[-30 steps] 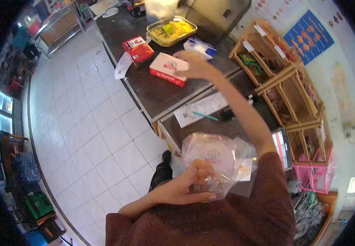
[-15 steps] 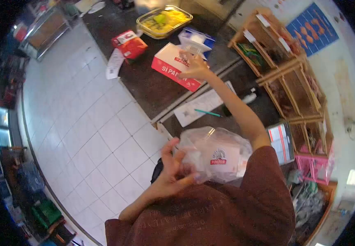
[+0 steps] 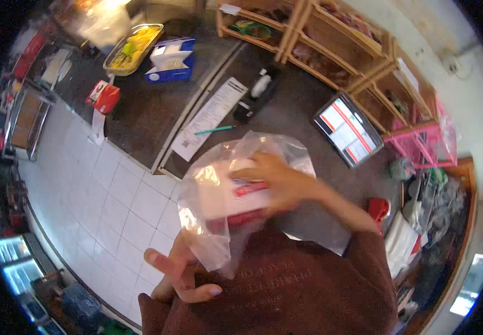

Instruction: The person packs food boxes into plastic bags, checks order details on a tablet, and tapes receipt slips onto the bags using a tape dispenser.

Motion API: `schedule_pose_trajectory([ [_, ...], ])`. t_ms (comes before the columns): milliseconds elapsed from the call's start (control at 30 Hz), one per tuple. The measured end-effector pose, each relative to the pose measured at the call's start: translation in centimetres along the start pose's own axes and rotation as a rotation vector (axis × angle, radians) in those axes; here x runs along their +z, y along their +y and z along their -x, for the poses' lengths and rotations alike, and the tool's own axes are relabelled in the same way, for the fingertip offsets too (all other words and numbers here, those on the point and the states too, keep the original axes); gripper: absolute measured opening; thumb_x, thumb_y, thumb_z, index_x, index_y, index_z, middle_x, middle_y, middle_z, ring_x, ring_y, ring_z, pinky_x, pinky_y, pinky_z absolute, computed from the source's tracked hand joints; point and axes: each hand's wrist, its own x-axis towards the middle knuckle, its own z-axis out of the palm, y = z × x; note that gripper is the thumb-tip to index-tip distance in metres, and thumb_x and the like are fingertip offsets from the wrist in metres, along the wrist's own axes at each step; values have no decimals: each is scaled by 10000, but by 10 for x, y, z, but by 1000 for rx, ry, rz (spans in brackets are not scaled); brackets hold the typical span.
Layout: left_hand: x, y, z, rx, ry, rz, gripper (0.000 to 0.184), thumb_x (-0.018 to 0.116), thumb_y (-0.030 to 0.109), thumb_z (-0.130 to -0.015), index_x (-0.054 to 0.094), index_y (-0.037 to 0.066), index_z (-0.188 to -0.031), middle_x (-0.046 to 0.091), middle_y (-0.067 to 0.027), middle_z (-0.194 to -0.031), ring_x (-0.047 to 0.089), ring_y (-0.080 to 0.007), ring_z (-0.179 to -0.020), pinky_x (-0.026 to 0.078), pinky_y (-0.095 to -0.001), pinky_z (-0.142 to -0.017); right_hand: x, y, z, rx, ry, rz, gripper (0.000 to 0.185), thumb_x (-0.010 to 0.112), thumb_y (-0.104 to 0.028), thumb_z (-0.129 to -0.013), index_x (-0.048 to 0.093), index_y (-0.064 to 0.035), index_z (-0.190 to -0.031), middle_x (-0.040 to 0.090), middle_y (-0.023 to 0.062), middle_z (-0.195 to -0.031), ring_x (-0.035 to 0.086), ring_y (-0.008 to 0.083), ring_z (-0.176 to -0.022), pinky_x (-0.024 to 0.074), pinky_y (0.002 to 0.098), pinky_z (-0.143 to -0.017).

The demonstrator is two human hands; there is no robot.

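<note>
A white and red box (image 3: 224,195) is at the mouth of a clear plastic bag (image 3: 303,156) in front of my chest. My right hand (image 3: 280,181), blurred, grips the box from its right side and top. At the bag's lower left edge is my left hand (image 3: 183,271), its thumb and a finger spread apart; the other fingers are partly behind the plastic. Above the bag lie a printed paper (image 3: 210,117) and a green pen (image 3: 214,130). Whether another box is inside the bag is hard to tell.
A glass tray of yellow food (image 3: 133,49), a blue and white box (image 3: 171,59) and a red box (image 3: 103,96) stand on the far counter. A tablet (image 3: 348,130) is at the right, below wooden shelves (image 3: 336,42). A pink rack (image 3: 425,139) stands beyond.
My right hand has brought the white and red box from the far counter to the bag. The view has turned to the right. My left hand has moved lower at the bag's edge.
</note>
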Motion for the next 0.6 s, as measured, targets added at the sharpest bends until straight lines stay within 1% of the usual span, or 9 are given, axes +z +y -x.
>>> schedule_pose_trajectory([
  [133, 22, -4, -8, 35, 101, -89, 1074, 689, 229, -646, -130, 296, -1338, 312, -277, -1246, 333, -360, -1155, 246, -461, -959, 53, -3, -5, -20, 258, 215, 639, 692, -418, -612, 499, -135, -1151, 424, 241, -1108, 327, 394, -1129, 197, 497, -976],
  [200, 38, 0, -12, -61, 541, -117, 1122, 693, 129, -580, -113, 323, -1335, 394, -273, -1147, 392, -359, -1082, 322, -458, -899, 32, 8, 22, -152, 400, -60, 512, 675, -327, -674, 520, -106, -1109, 457, 200, -1109, 390, 347, -1100, 264, 449, -959],
  [267, 32, 2, -3, -138, 557, -330, 1123, 733, 215, -595, -100, 235, -1348, 367, -265, -1213, 366, -339, -1139, 286, -431, -951, 11, 41, 75, 18, 440, -394, 491, 672, -285, -693, 511, -102, -1119, 421, 174, -1184, 385, 312, -1127, 302, 401, -948],
  [367, 27, 8, 12, -321, 587, -333, 1129, 762, 254, -590, -59, 164, -1358, 349, -261, -1250, 384, -315, -1142, 345, -381, -923, 40, 68, 116, 493, 799, -30, 714, 706, -392, -614, 419, -133, -1215, 273, 244, -1289, 343, 374, -1135, 292, 443, -943],
  [400, 25, 11, 14, -389, 592, -282, 1127, 767, 252, -583, -42, 150, -1360, 347, -260, -1252, 400, -309, -1129, 383, -363, -896, 69, 78, 118, 664, 678, 20, 804, 716, -427, -582, 363, -155, -1251, 230, 260, -1303, 308, 400, -1151, 272, 477, -943],
  [433, 32, 3, 5, -314, 596, -176, 1107, 772, 204, -566, 2, 148, -1360, 337, -272, -1254, 495, -293, -1005, 487, -299, -720, 103, 92, 116, 827, 552, 76, 895, 727, -463, -550, 307, -176, -1286, 187, 276, -1316, 272, 425, -1167, 252, 512, -942],
  [467, 33, 2, 3, -372, 508, -74, 1042, 752, 124, -555, 63, 151, -1337, 358, -265, -1224, 473, -300, -1030, 466, -334, -754, 128, 101, 113, 986, 421, 135, 986, 737, -498, -517, 251, -197, -1322, 144, 292, -1329, 237, 451, -1183, 232, 546, -942],
  [533, 32, 3, 3, -494, 328, 132, 943, 713, -36, -535, 183, 158, -1291, 399, -252, -1165, 429, -315, -1080, 426, -406, -822, 148, 107, 104, 995, 506, 74, 1184, 743, -581, -420, 97, -262, -1359, 28, 322, -1337, 83, 505, -1221, 142, 635, -927],
  [600, 28, -4, 19, -444, 263, 44, 976, 727, 37, -566, 140, 188, -1331, 405, -230, -1179, 505, -227, -752, 444, -294, -553, 157, 112, 103, 950, 591, 40, 1211, 742, -589, -410, 64, -269, -1362, 5, 318, -1344, 39, 494, -1240, 120, 641, -933],
])
